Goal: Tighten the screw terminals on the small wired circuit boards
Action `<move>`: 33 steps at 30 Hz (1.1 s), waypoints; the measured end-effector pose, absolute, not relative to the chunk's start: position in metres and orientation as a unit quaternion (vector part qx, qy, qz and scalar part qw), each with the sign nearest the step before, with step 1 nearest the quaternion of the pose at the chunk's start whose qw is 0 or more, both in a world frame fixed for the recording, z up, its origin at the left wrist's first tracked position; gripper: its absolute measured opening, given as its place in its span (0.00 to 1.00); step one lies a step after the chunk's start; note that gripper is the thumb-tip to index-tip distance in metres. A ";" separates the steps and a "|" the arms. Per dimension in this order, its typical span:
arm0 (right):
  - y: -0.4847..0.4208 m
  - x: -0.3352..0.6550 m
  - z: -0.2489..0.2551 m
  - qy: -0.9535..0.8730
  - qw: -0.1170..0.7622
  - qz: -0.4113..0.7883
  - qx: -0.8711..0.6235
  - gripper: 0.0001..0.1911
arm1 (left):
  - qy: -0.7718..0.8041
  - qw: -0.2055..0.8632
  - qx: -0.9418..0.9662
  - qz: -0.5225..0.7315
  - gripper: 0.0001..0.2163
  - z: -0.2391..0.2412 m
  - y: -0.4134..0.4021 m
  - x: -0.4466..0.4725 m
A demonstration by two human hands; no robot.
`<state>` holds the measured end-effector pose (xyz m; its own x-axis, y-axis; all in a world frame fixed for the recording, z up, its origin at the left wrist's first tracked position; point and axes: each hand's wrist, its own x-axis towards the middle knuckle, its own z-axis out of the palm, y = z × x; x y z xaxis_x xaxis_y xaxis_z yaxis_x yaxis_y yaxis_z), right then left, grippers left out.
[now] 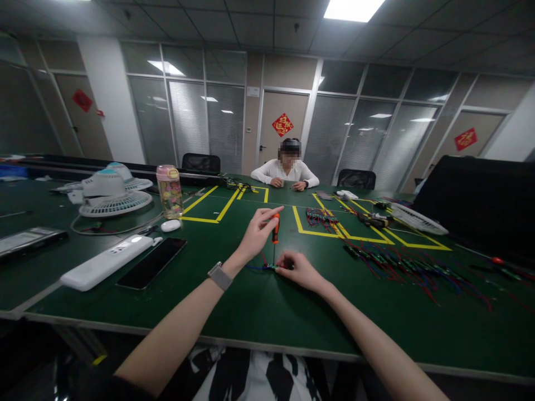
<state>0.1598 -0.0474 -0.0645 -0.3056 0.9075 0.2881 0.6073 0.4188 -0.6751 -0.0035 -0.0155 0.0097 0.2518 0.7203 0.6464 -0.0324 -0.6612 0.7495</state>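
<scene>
My left hand [258, 231] is closed round the orange and black handle of a screwdriver [275, 235], its index finger stretched out over the top. The screwdriver stands upright, its thin shaft running down to a small green circuit board [271, 266] on the table. Red and blue wires come off the board's left side. My right hand [298, 268] pinches the right end of this board between thumb and fingers, low against the table. Whether the tip sits in a screw is too small to tell.
Many wired circuit boards [401, 262] lie to the right, with another bunch [321, 218] inside yellow tape. At left are a phone [152, 263], a power strip [106, 262], a bottle [170, 192] and a fan [115, 203]. A person [286, 167] sits opposite.
</scene>
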 end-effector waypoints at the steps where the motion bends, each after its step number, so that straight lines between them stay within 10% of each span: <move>1: -0.048 0.160 -0.064 -0.775 0.328 0.229 -0.489 0.05 | 0.232 0.350 0.717 0.556 0.15 0.010 -0.016 -0.004; 33: -0.047 0.163 -0.064 -0.782 0.314 0.229 -0.487 0.06 | 0.238 0.356 0.717 0.550 0.16 0.012 -0.017 -0.004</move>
<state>0.1627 -0.0468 -0.0638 -0.3288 0.9056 0.2679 0.6186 0.4209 -0.6635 -0.0040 -0.0173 0.0121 0.2813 0.7324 0.6200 -0.0511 -0.6338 0.7718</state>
